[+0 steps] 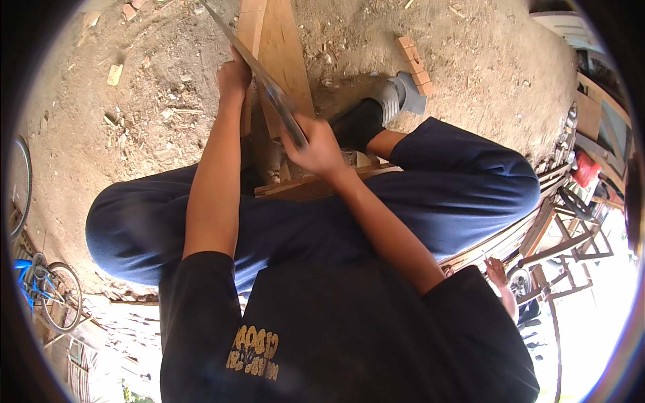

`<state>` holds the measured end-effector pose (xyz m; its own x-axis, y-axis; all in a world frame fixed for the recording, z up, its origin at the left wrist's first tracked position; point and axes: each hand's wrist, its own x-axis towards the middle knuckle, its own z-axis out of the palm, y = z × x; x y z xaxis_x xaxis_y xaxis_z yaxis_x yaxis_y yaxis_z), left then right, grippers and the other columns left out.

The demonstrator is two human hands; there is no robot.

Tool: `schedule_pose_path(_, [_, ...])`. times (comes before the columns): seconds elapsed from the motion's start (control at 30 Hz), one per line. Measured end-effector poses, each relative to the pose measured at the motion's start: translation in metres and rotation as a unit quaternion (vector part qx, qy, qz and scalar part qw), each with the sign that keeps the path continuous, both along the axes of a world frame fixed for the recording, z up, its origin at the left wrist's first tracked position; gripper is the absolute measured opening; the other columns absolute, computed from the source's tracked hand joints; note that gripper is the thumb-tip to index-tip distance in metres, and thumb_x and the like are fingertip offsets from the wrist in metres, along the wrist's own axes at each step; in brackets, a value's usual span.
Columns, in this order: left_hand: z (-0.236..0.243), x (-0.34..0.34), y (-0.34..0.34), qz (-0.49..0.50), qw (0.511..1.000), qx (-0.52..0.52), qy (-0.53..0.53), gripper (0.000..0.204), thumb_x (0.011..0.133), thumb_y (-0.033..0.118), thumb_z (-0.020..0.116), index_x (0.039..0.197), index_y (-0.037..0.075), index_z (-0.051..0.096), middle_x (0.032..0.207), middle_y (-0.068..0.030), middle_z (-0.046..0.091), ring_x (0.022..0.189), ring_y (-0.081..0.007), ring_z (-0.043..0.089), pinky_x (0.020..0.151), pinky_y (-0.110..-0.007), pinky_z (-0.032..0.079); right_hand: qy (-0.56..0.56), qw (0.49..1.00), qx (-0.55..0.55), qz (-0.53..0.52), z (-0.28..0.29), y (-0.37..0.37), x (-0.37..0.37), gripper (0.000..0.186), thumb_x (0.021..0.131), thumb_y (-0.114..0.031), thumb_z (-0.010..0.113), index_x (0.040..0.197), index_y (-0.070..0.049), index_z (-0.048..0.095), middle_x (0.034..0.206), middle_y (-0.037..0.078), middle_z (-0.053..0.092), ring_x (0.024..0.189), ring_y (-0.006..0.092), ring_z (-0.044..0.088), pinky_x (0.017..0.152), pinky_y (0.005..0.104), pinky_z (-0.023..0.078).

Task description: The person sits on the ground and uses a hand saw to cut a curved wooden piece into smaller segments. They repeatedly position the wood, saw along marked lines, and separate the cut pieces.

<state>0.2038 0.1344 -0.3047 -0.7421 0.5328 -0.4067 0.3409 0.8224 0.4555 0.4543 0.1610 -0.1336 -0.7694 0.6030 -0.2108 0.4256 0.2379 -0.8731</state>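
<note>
My left hand (pixel 234 79) is closed at the edge of a pale wooden strip (pixel 250 20), which lies along a wider plywood board (pixel 282 60). In my right hand (pixel 312 144) is a long metal saw (pixel 235 42), held by its near end and slanting up and left across the strip, above my left hand. The saw and right hand are slightly blurred, so whether the teeth touch the wood I cannot tell. More wood (pixel 282 188) shows under my right forearm, between my legs.
Small wooden blocks (pixel 414 65) lie beside my shod foot (pixel 384 101) on the chip-strewn dirt. Bicycles (pixel 57 295) stand at left. A wooden frame (pixel 564 245), stacked timber and a red object (pixel 584 168) are at right, where another person's hand (pixel 497 272) shows.
</note>
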Motion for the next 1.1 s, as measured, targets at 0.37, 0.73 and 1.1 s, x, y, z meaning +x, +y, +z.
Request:
schedule_pose_path(0.37, [0.011, 0.004, 0.003, 0.033, 0.999, -0.007, -0.005, 0.063, 0.106, 0.043, 0.028, 0.132, -0.011, 0.048, 0.097, -0.0346, 0.069, 0.098, -0.0477, 0.068, 0.088, -0.053, 0.053, 0.046, 0.999, 0.005, -0.015, 0.002, 0.002, -0.008, 0.015, 0.089, -0.012, 0.067, 0.082, 0.0, 0.063, 0.065, 0.021, 0.058, 0.056, 0.0369, 0.062, 0.059, 0.0403, 0.051])
schedule_pose_path(0.73, [0.031, 0.015, 0.007, -0.077, 0.995, -0.022, 0.067, 0.052, 0.105, 0.034, 0.039, 0.143, -0.001, 0.034, 0.096, -0.0321, 0.07, 0.095, -0.0473, 0.069, 0.084, -0.053, 0.054, 0.0, 0.998, -0.049, -0.033, 0.012, 0.012, -0.015, 0.018, 0.086, -0.019, 0.066, 0.082, -0.001, 0.063, 0.074, 0.025, 0.063, 0.074, 0.0475, 0.063, 0.064, 0.0476, 0.051])
schedule_pose_path(1.1, [0.035, 0.015, 0.005, -0.021, 0.999, 0.004, 0.031, 0.097, 0.102, 0.065, 0.009, 0.108, -0.01, 0.071, 0.108, -0.0392, 0.066, 0.109, -0.0523, 0.063, 0.101, -0.052, 0.046, 0.005, 0.999, -0.026, -0.029, 0.01, 0.014, -0.027, 0.017, 0.086, -0.018, 0.067, 0.081, -0.002, 0.063, 0.075, 0.023, 0.065, 0.077, 0.0463, 0.064, 0.067, 0.0481, 0.052])
